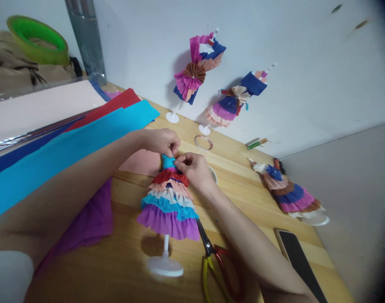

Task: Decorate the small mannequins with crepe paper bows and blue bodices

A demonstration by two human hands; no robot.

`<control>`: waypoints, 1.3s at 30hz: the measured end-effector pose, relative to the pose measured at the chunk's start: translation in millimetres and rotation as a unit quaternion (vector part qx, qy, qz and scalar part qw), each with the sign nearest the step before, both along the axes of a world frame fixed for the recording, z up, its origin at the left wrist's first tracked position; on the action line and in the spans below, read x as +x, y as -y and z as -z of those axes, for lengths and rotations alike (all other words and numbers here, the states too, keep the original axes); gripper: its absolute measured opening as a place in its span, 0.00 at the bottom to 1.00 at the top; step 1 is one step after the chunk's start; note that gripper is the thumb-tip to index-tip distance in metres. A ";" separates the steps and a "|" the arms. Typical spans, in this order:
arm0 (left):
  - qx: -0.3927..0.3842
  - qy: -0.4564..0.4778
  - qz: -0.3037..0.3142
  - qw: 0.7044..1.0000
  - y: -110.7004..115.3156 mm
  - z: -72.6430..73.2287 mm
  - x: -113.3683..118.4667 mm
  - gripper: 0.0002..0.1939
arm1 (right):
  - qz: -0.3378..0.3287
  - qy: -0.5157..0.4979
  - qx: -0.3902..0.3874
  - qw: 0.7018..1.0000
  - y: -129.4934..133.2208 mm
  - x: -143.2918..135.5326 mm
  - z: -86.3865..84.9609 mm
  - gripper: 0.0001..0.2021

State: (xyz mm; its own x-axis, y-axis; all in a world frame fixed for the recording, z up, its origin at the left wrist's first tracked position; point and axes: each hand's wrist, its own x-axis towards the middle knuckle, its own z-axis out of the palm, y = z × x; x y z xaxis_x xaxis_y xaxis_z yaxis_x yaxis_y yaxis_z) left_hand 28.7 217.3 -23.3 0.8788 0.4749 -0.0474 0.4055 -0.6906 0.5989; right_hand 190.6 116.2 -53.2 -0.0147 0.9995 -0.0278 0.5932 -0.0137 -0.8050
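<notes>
A miniature paper dress (169, 202) with ruffled tiers of purple, blue, white, peach and red stands on a white stand (165, 266) in front of me. Blue crepe paper (169, 162) covers its bodice. My left hand (164, 142) is closed at the top of the bodice, thumb and fingers pinched together. On the bodice's right edge, my right hand (192, 166) pinches the blue paper between thumb and forefinger. Scissors (211, 248) with red and yellow handles lie partly under the dress and my right forearm.
Crepe paper sheets (129, 115) are piled at left, beside purple paper (97, 216). Two dressed stands (189, 80) (232, 101) are by the wall; another dress (289, 189) lies at right. A phone (301, 261), bracelet (203, 142), tape roll (37, 40) and bottle (86, 40) are around.
</notes>
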 end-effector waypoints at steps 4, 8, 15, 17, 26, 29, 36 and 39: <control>0.003 0.022 0.005 1.000 -0.7 2.4 0.3 0.03 | 0.011 0.026 0.015 0.999 2.6 -0.7 -0.5 0.07; -0.002 0.029 0.006 1.000 -2.2 3.3 -0.5 0.04 | 0.029 0.015 0.006 0.999 4.0 -0.5 0.4 0.07; 0.013 0.039 0.006 0.999 -1.0 3.5 0.0 0.03 | 0.019 -0.009 0.001 1.000 7.3 -0.1 2.4 0.07; 0.016 0.036 0.006 0.999 -0.1 3.0 0.3 0.03 | 0.019 -0.011 -0.002 1.000 7.8 -0.4 1.9 0.06; 0.014 0.036 -0.002 0.999 3.7 1.1 2.4 0.07 | 0.020 0.002 0.042 0.999 8.4 0.3 0.8 0.05; 0.019 0.042 -0.002 0.999 4.5 1.4 3.4 0.07 | 0.016 0.001 0.059 0.998 9.0 -1.1 0.1 0.05; 0.025 0.049 0.003 0.998 3.3 3.3 4.0 0.07 | 0.024 0.012 0.070 0.997 11.6 -5.1 1.8 0.07; 0.025 0.055 0.005 0.998 3.3 5.5 5.4 0.07 | 0.023 0.015 0.072 0.997 12.3 -5.1 2.2 0.07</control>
